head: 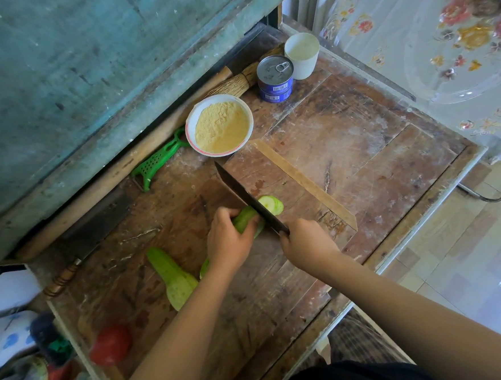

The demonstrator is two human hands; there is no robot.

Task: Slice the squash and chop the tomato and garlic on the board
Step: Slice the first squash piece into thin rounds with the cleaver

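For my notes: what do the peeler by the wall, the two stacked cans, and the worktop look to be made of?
Peeler: bright green moulded plastic, uniformly coloured, with a perforated grater face; its blade looks metal.
Stacked cans: metal, judging by the shiny silver lid with pull ring; blue printed labels with barcodes.
Worktop: wood, apparently unfinished and worn, showing grain, plank seams, scratches and stains.

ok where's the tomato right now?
In the head view the tomato sits uncut at the lower left of the wooden board, nearer the person than the spare squash piece and beside the bottles at the left edge.
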